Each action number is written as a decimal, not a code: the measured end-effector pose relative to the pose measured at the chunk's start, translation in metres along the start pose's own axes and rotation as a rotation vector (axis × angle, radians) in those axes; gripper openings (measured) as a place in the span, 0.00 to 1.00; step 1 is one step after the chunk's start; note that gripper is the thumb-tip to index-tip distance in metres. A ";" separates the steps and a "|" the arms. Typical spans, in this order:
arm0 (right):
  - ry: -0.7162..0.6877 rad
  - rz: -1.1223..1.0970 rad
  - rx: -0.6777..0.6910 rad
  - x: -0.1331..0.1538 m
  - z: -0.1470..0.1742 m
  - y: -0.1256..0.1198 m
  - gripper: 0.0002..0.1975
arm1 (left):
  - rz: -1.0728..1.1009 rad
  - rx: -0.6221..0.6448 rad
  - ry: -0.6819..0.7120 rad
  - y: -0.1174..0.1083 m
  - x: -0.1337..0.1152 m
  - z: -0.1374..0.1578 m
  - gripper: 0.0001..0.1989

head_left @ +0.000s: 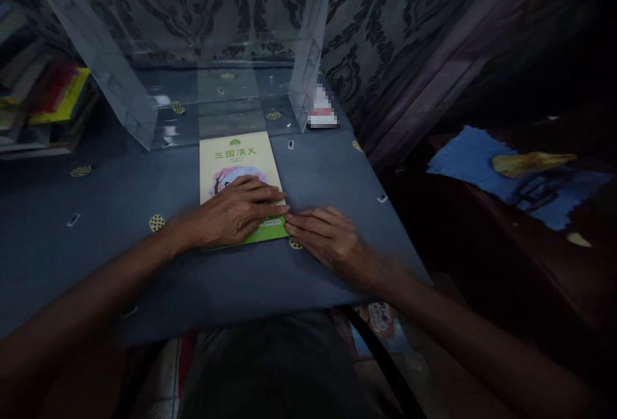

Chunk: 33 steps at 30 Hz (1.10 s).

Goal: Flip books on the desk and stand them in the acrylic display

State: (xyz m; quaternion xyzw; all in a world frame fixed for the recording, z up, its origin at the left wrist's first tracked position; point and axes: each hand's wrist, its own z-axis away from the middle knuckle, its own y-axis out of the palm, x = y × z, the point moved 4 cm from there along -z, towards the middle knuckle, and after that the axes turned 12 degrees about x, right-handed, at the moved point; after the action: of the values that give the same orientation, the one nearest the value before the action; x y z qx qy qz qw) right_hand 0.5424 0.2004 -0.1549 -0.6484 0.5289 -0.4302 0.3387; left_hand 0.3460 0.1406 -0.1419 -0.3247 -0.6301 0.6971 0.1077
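A closed paperback book point(236, 150) with a cream cover, a green lower band and Chinese lettering lies face up on the table. My left hand point(236, 207) rests flat across its lower half, fingers stretched toward the right edge, covering part of the cover picture. At that same edge is my right hand point(328, 232), its fingers pressed together and the tips closed at the book's side. Whatever the right thumb does beneath is hidden. Just behind the book stands a clear plastic rack point(299, 75), close to the book's top edge.
Books are stacked in a pile point(48, 98) at the left. A white and red item point(322, 107), partly blurred out, sits beside the rack. The blue patterned tablecloth point(125, 213) ends at the right near a patterned curtain point(366, 27). A blue cloth point(463, 155) lies beyond.
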 end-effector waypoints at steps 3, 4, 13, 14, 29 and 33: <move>0.045 0.029 -0.001 0.009 -0.001 0.000 0.11 | -0.006 -0.009 -0.003 0.002 0.001 0.001 0.21; 0.075 0.035 0.013 0.013 -0.001 0.000 0.11 | -0.012 -0.011 0.003 0.003 0.001 0.001 0.21; 0.282 0.152 0.176 0.038 -0.004 0.007 0.18 | 0.015 0.081 0.067 0.004 0.010 0.005 0.24; 0.291 0.166 0.180 0.040 -0.004 0.007 0.18 | 0.028 0.100 0.079 0.003 0.011 0.005 0.26; 0.520 0.346 0.275 0.079 -0.013 0.021 0.24 | 0.189 0.164 0.191 -0.005 0.018 0.048 0.30; 0.486 0.258 0.272 0.098 -0.025 0.033 0.25 | 0.221 0.094 0.206 -0.003 0.018 0.075 0.32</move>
State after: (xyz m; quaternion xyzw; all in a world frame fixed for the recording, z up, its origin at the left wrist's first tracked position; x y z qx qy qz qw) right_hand 0.5138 0.0985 -0.1550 -0.4027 0.6099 -0.5932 0.3376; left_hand 0.2874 0.0907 -0.1452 -0.4562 -0.5429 0.6965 0.1095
